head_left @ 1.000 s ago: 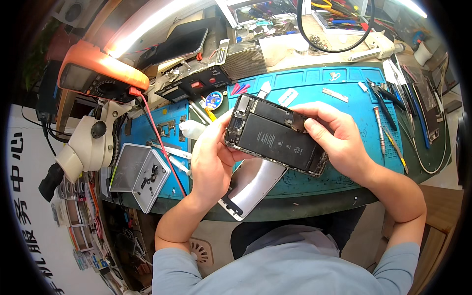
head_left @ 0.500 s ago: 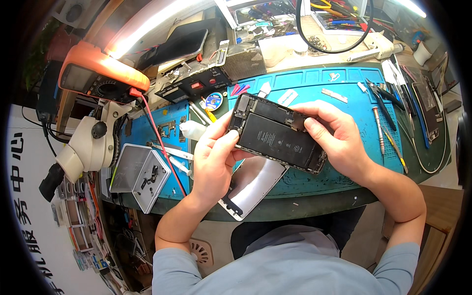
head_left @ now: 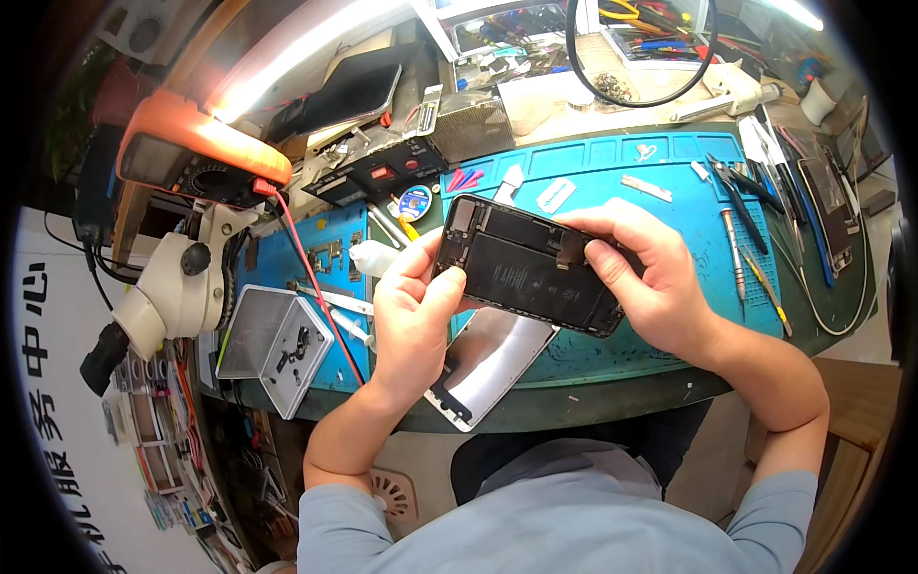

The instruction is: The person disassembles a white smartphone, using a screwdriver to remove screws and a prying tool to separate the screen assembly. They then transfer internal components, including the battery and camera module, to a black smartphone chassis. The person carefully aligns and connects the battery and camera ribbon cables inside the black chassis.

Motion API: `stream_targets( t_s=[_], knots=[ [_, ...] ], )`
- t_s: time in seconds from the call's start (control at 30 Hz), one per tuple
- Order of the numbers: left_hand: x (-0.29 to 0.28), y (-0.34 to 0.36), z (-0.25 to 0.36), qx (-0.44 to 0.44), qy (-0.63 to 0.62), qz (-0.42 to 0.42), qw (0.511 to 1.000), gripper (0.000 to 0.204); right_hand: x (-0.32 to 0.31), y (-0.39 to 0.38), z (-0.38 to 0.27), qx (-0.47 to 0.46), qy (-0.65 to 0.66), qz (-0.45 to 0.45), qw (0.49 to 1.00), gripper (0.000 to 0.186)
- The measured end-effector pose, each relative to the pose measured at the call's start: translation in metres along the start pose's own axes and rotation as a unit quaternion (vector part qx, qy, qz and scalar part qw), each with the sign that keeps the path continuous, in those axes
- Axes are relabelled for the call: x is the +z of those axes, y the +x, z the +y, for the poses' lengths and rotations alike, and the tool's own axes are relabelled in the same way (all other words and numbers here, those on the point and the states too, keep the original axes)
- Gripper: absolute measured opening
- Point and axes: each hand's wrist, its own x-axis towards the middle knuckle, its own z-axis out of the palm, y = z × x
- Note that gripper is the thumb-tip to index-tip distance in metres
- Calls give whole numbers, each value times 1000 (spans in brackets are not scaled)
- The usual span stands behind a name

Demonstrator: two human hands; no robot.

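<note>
Between my two hands is an opened smartphone [head_left: 531,273], its black battery and inner parts facing up, held tilted above the blue work mat. My left hand [head_left: 417,301] grips the phone's left end, thumb on the near corner of the frame. At the right end, my right hand [head_left: 655,273] is closed round the edge with its thumb over the inside. Below the phone lies a detached screen panel [head_left: 492,364] with a silvery back, partly covered by my left hand and the phone. A white bottle [head_left: 371,256] stands close behind my left hand.
On the left are an orange multimeter [head_left: 196,153], a microscope eyepiece arm [head_left: 172,297] and an open plastic box [head_left: 277,349] with small dark parts. Pliers [head_left: 741,210] and screwdrivers lie on the mat's right [head_left: 708,316]. A power supply [head_left: 382,172] stands at the back left.
The phone has tilted differently, its inner face now darker, and shifted slightly left. Both hands keep their hold on it.
</note>
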Motion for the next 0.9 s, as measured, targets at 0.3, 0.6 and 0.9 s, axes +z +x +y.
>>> stream_targets(
  t_s=[0.3,0.6,0.9],
  knots=[
    [4,0,2,9,8,-13,1000,47,1,-1,2,13,11,10,1000,25],
    [5,5,6,-18,-87,-57,994,59,-1,0,4,145,150,17,978,24],
    [6,5,6,-16,-74,-61,995,59,-1,0,4,143,148,14,978,25]
  ],
)
